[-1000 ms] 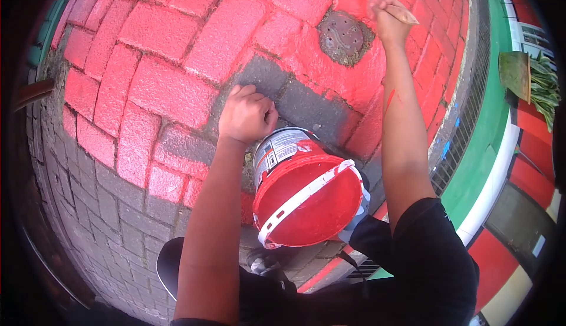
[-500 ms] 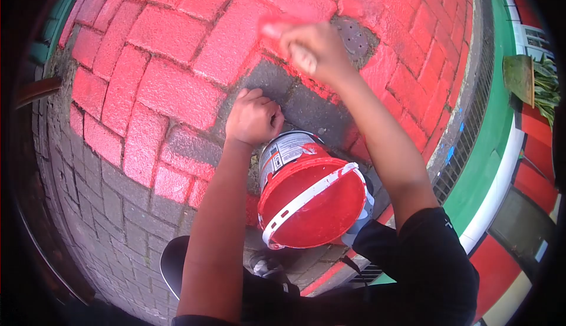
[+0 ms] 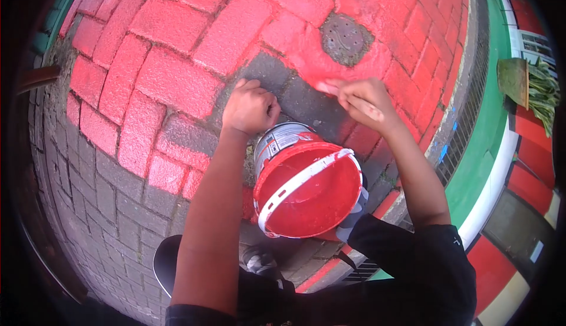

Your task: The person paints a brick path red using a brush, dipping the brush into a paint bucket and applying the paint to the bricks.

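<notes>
My right hand [image 3: 367, 103] is closed around the pale handle of a paintbrush [image 3: 371, 111]. The brush's red-smeared head is at the border between wet red paint and the unpainted grey pavers [image 3: 309, 106]. My left hand [image 3: 250, 108] is curled into a fist over the grey pavers, just above the paint bucket; nothing shows in it. The paint bucket [image 3: 277, 143] is white with a printed label and stands tilted toward me, its inside coated in red. Its white handle [image 3: 306, 187] crosses over the opening.
Red-painted pavers [image 3: 177, 78] spread ahead and left, with a round drain cover [image 3: 346, 38] among them. Bare grey pavers [image 3: 124, 202] lie lower left. On the right run a drain grating [image 3: 466, 131], a green strip [image 3: 489, 149] and a potted plant [image 3: 539, 87]. My shoe [image 3: 259, 262] is below the bucket.
My right hand has brought the paintbrush down and to the right, from the painted pavers beside the drain cover to the grey pavers' edge. The left fist stays nearly in place.
</notes>
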`<state>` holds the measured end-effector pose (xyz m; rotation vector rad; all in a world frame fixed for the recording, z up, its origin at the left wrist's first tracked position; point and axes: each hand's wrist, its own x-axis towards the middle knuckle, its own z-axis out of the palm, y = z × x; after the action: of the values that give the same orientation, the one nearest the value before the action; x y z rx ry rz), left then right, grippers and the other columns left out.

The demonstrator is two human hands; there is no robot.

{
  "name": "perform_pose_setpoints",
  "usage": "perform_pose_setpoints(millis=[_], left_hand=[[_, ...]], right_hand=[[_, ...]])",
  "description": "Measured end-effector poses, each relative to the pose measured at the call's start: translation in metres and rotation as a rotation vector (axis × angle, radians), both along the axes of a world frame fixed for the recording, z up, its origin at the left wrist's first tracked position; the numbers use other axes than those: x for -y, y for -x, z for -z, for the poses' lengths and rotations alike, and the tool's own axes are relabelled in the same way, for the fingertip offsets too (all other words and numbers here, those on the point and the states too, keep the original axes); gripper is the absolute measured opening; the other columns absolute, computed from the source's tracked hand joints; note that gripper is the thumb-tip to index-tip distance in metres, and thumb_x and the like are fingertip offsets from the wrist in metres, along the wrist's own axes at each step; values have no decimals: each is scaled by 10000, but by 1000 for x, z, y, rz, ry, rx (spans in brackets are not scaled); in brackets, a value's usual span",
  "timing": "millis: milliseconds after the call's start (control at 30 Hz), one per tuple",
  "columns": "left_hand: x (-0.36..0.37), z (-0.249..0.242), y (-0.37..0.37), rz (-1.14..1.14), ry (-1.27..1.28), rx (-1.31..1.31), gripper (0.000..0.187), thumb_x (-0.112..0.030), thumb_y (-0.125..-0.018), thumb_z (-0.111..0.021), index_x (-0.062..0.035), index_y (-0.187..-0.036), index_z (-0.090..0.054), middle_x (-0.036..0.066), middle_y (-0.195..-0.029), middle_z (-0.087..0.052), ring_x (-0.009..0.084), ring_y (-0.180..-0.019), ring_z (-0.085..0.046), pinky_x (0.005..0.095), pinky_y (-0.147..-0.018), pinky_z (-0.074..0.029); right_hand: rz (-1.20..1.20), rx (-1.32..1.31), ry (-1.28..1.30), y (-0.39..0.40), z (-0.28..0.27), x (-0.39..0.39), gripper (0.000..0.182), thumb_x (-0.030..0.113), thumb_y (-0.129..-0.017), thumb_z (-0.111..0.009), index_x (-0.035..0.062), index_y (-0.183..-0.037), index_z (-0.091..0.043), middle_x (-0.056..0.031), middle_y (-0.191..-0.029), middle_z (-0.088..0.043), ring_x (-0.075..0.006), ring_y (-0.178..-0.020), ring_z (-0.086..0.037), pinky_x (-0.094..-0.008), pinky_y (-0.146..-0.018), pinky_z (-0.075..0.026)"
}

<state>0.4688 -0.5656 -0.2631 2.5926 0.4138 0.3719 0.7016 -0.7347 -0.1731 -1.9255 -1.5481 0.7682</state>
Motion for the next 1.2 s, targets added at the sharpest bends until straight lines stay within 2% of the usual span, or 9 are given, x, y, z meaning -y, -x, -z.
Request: perform_pose_setpoints(millis=[200,333,467,533,600,833,867,1067,1200], left_hand=[[2,2,-2,-19,-49,31,161,-190,-722,-665,-122,-578,-647,47,-639,-668,228,-735,-602,395,-784,-475],[3,1,-2,-16,-77,19,168,-174,-735,-665,-113,-580,-647,56,-630,-659,244,-729,-604,402,-771,-476],[5,-2,-4,-6,-103,21,192,-163,-770,-660,-95,-590,-654,71,-626,-650,264,-727,-601,411,-764,-473],[7,-3,-5,5,-103,9,203,-159,-780,-657,-86,-591,-654,81,-626,-646,273,-732,-601,415,-769,-472],[7,-3,-4,-20,-78,-7,210,-165,-782,-655,-73,-593,-650,95,-631,-643,284,-740,-601,423,-779,-470],[7,-5,-3,-13,-59,-54,258,-210,-805,-646,-50,-604,-666,115,-658,-658,299,-770,-608,429,-821,-476],[8,-4,-3,-2,-52,-39,258,-210,-805,-646,-50,-604,-666,115,-658,-658,299,-770,-608,429,-821,-476],[2,4,1,30,-36,-31,255,-219,-819,-641,-52,-633,-695,133,-702,-684,308,-804,-636,425,-833,-479],[-8,21,4,123,-93,-22,206,-248,-810,-637,-95,-702,-721,113,-777,-715,298,-837,-650,428,-837,-482]], right_hand=[[15,36,326,-27,-22,114,94,-55,-715,-519,27,-691,-558,-137,-1008,-771,-240,-1127,-724,-327,-796,-563],[199,-378,321,-53,-29,150,151,-144,-735,-479,-16,-674,-531,-167,-1111,-768,-224,-1183,-697,-296,-929,-557],[512,-150,-177,-51,-5,113,169,-132,-818,-538,-20,-693,-563,-166,-1170,-753,-196,-1204,-679,-293,-944,-546],[362,-296,-201,-39,16,100,105,-76,-806,-613,-12,-724,-594,-164,-1178,-749,-217,-1160,-704,-301,-929,-550],[83,80,-58,-16,22,98,56,11,-766,-659,31,-738,-615,-124,-1187,-750,-236,-1115,-724,-317,-874,-558],[173,-13,174,7,-7,191,66,127,-752,-645,78,-713,-625,-85,-1019,-767,-265,-991,-740,-376,-727,-545],[207,-151,64,-1,-16,207,56,103,-752,-637,67,-715,-617,-94,-982,-765,-283,-946,-740,-388,-713,-540],[202,498,344,-20,-181,326,418,16,-811,-620,144,-1184,-759,-149,-840,-680,-378,-734,-624,-431,-640,-509],[639,345,514,40,-266,410,107,77,-860,-696,38,-761,-701,-109,-700,-674,-187,-629,-634,-345,-601,-508]])
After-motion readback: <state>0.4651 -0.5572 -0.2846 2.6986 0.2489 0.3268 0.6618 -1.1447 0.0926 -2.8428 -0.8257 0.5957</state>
